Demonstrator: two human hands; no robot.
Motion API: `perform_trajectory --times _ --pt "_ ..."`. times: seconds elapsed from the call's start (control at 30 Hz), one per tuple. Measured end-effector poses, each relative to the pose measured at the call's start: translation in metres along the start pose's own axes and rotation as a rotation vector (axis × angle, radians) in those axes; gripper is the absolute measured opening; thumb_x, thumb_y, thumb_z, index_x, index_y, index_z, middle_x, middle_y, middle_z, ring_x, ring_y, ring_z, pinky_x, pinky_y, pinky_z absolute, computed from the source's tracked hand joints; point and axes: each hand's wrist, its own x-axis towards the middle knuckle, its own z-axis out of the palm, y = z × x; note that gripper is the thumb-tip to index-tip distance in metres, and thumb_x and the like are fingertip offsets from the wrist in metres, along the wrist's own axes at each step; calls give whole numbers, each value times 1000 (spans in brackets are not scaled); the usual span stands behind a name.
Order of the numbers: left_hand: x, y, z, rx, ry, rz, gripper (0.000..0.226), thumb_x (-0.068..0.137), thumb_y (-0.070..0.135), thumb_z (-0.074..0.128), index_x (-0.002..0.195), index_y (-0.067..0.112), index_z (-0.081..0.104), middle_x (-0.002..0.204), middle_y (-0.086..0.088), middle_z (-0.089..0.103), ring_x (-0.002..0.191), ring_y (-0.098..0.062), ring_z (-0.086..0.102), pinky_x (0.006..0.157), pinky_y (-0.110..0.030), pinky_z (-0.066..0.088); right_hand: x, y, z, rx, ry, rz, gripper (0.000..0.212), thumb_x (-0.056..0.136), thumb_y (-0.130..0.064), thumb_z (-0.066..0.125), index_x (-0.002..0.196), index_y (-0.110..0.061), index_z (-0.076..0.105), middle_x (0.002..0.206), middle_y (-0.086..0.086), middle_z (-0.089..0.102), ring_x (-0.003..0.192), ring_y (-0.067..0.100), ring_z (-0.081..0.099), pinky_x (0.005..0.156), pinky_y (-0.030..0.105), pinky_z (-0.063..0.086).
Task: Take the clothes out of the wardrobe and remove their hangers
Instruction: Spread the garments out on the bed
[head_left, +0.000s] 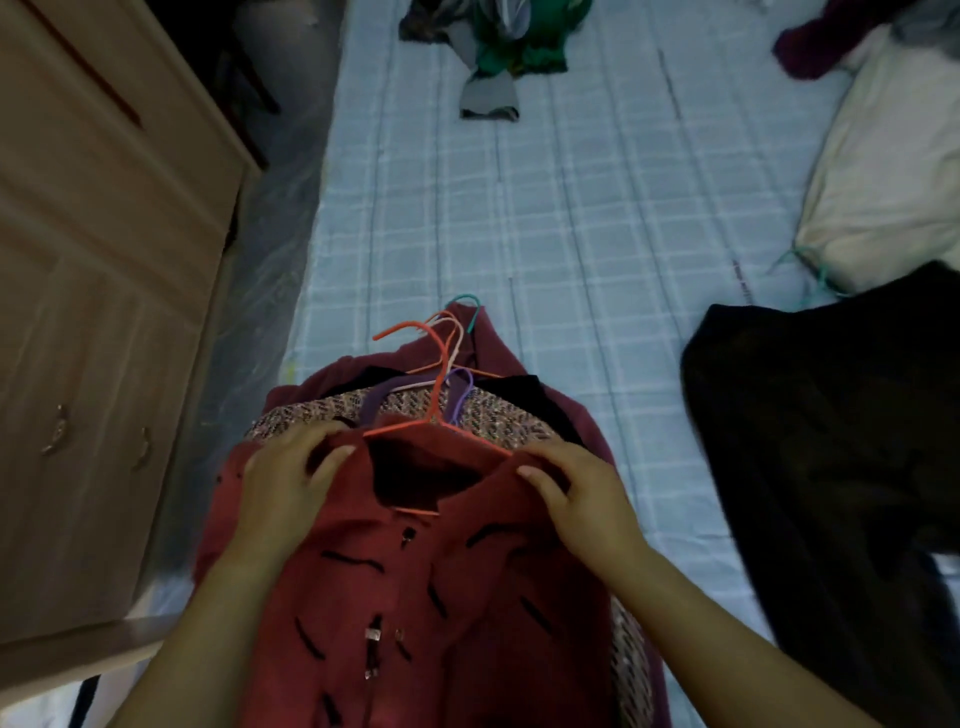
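A red garment (415, 587) with black dashes lies on top of a stack of hung clothes on the bed. An orange hanger (436, 410) sits in its neck opening. My left hand (291, 483) pinches the garment's left shoulder. My right hand (576, 493) pinches its right shoulder, beside the hanger's arm. Under it lie a tweed garment (498, 410) on a purple hanger (460, 389) and a maroon garment (488, 343). Pink and teal hanger hooks (467, 306) stick out at the top of the stack.
The bed has a pale blue checked sheet (571, 218). A black garment (831, 441) is heaped at the right, a cream pillow (893, 176) behind it. Green and grey clothes (509, 47) lie at the far end. A beige cabinet (93, 270) stands left.
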Motion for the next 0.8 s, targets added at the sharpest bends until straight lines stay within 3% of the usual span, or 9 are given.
perform_trajectory --times 0.13,0.4,0.5,0.63,0.8 --pt "-54 61 -28 -17 47 74 32 80 44 53 100 22 67 102 7 66 97 -14 60 85 -32 44 -64 -8 -54 39 80 -41 21 85 -23 66 105 -28 68 100 -10 67 95 3 59 88 15 42" --pt "-181 250 -45 -55 231 372 30 81 46 53 98 26 69 96 7 68 92 -17 64 79 -47 49 -242 14 -198 106 389 -100 21 83 -17 68 103 -25 70 95 -10 67 91 -2 60 86 8 40" --pt "-233 328 -10 -86 192 456 29 82 46 52 98 28 68 97 11 67 94 -14 63 79 -48 48 -320 46 -253 61 537 -34 22 82 -16 69 101 -27 70 89 -8 67 88 2 60 85 7 39" --pt "-292 419 48 -169 116 531 28 81 50 50 95 31 65 95 9 68 92 -18 65 79 -50 48 -415 93 -323 12 708 88 24 78 -15 73 98 -29 71 85 -18 64 85 0 60 81 11 43" --pt "-337 537 97 -281 -11 643 25 81 49 49 95 33 62 93 13 63 92 -16 62 83 -49 48 -491 137 -410 -66 968 185 24 78 -14 73 100 -23 72 85 -6 65 83 8 61 82 20 46"
